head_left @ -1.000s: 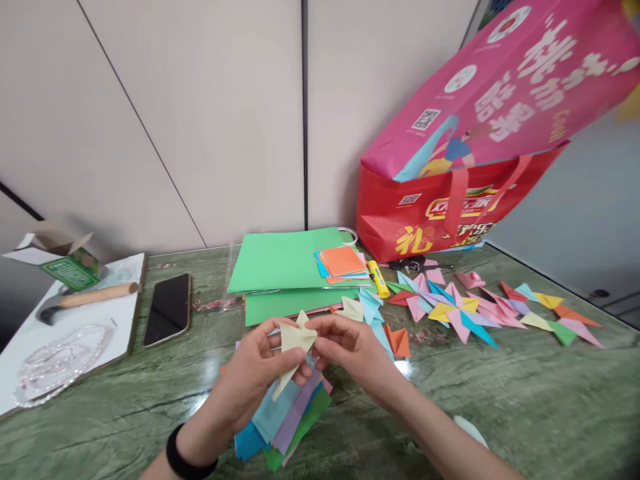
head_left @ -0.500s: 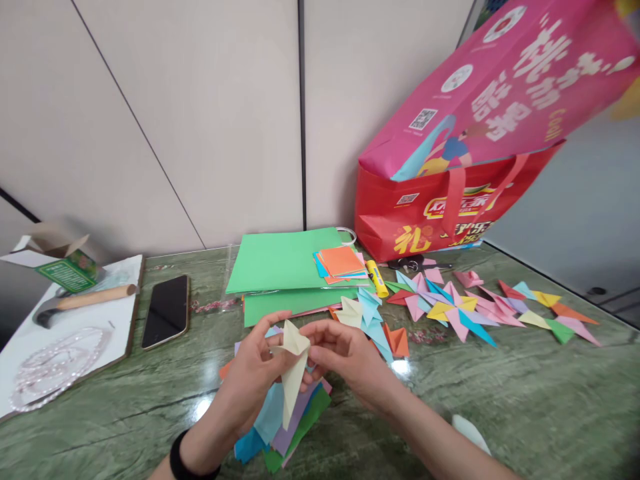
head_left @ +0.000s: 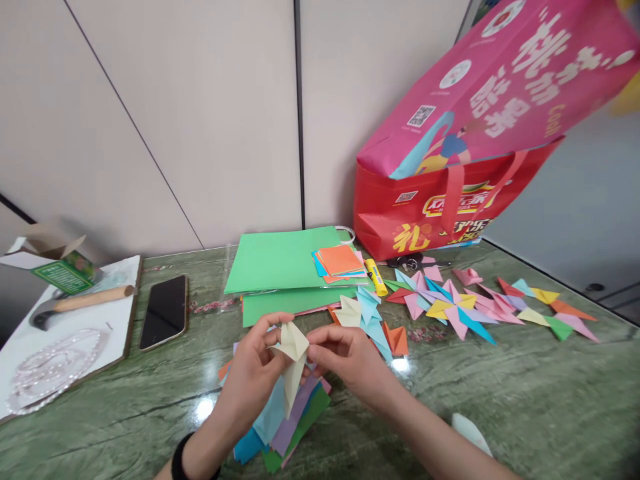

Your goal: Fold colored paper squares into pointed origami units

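A cream folded paper piece (head_left: 295,353) is held up between both hands, its long point hanging down. My left hand (head_left: 260,363) pinches it from the left side, thumb in front. The fingertips of my right hand (head_left: 345,353) are closed on its right edge. Beneath my hands lies a loose pile of coloured paper (head_left: 300,420) in blue, purple and green. Just beyond my right hand are a cream folded piece (head_left: 349,311), light blue folded pieces (head_left: 373,323) and an orange one (head_left: 396,339).
Green paper sheets (head_left: 285,260) carry small coloured squares (head_left: 341,261), beside a yellow glue stick (head_left: 376,277). Folded paper pieces (head_left: 453,303) spread rightward below a red bag (head_left: 390,220). At left are a phone (head_left: 165,312), a wooden-handled tool (head_left: 90,299), clear beads (head_left: 55,367) and an open box (head_left: 63,263).
The cream piece has tilted slightly in my hands, showing more of its upper fold. Both hands stay close to where they were, still holding it.
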`<move>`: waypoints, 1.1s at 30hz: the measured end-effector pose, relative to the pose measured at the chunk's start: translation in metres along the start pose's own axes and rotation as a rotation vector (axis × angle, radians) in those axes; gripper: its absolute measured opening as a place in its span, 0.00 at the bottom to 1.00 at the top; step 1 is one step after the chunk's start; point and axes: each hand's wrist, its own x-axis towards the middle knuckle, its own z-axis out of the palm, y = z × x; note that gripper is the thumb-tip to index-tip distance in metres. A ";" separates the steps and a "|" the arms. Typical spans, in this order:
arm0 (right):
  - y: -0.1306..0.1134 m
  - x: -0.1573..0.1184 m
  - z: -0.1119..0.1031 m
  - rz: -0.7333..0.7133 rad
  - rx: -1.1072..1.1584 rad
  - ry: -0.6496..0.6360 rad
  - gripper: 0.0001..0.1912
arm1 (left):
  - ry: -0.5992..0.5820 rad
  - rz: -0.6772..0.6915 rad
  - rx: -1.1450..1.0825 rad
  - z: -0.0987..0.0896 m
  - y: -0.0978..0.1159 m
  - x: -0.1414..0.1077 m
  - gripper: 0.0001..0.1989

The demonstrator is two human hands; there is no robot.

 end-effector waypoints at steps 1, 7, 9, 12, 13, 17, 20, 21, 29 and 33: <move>0.000 0.000 0.000 -0.006 0.006 0.000 0.09 | 0.001 0.000 0.003 0.000 0.000 0.000 0.16; 0.000 0.000 0.003 -0.012 -0.009 0.072 0.10 | -0.007 0.011 -0.014 0.002 -0.002 0.000 0.16; 0.001 0.000 0.004 -0.010 -0.021 0.098 0.10 | 0.000 0.003 -0.012 0.002 -0.002 0.001 0.16; 0.002 0.000 0.005 0.004 -0.047 0.137 0.09 | 0.022 -0.015 0.013 0.003 -0.002 0.001 0.17; 0.003 0.000 0.004 0.012 -0.051 0.135 0.09 | 0.023 -0.017 0.017 0.002 -0.001 0.001 0.18; 0.005 0.001 0.000 0.069 -0.027 0.070 0.13 | 0.000 -0.020 0.011 0.000 -0.001 0.001 0.19; 0.002 0.002 -0.004 0.151 0.057 0.020 0.17 | -0.003 -0.020 0.055 -0.001 0.000 0.001 0.19; 0.001 0.002 -0.006 0.177 0.090 0.014 0.18 | 0.003 -0.013 0.087 -0.001 0.001 0.001 0.19; 0.004 0.001 -0.008 0.261 0.078 -0.023 0.19 | -0.014 0.100 0.349 -0.002 -0.005 -0.003 0.20; 0.005 0.001 -0.010 0.289 0.135 -0.012 0.19 | -0.024 0.043 0.236 0.000 -0.002 -0.003 0.20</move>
